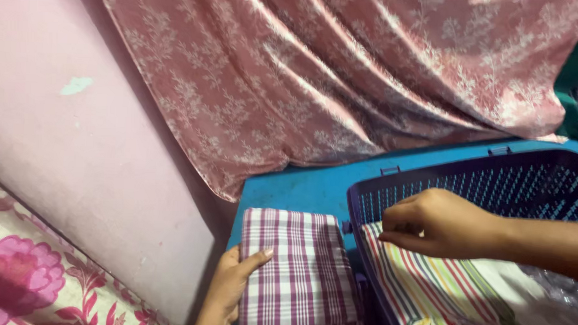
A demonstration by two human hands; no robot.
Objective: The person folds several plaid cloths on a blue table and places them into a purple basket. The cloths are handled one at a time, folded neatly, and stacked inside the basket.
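Looking down, we see our left hand [228, 288] resting on a folded cloth [295, 271], checked in purple and white, thumb pressed flat over its left edge with the fingers hidden beneath it. The cloth lies on a blue surface [301, 188], just beside a dark purple slotted basket [493, 179]. Our right hand [437, 222] reaches into the basket, fingertips pinched together on a striped fabric [425, 289] in red, green and white. A pink patterned curtain [343, 75] hangs behind.
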